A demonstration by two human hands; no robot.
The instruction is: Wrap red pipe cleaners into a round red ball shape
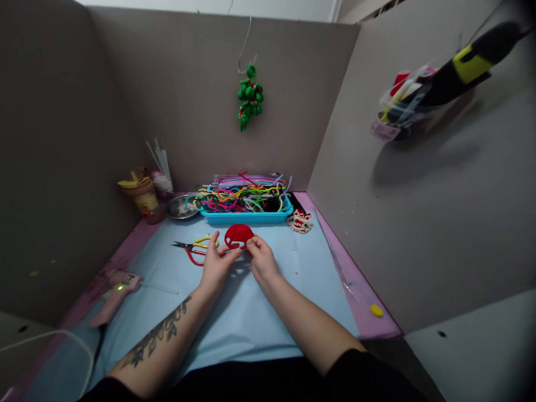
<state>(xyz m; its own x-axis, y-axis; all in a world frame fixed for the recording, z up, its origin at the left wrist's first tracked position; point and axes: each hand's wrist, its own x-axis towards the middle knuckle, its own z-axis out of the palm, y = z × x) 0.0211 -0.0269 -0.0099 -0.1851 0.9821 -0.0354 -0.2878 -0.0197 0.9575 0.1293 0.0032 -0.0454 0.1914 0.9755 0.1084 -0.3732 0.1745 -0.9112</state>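
Observation:
A red, dome-shaped fuzzy piece (239, 233) with gaps along its lower edge is held up over the blue sheet (264, 306). My right hand (261, 256) pinches its right edge between thumb and fingertips. At its lower left is my left hand (217, 261), thumb and index finger spread apart; the thumb tip comes close to the red piece, and whether it touches I cannot tell. Just left of that hand lie scissors (189, 246) with one yellow and one red handle, partly hidden behind the fingers.
A blue tray (250, 218) heaped with colourful pipe cleaners stands at the back, beside a metal bowl (184, 208) and a pot (145, 198). A pink glue gun (115, 292) with a green light lies left. A red-and-white craft piece (300, 222) and a yellow disc (376, 310) are right.

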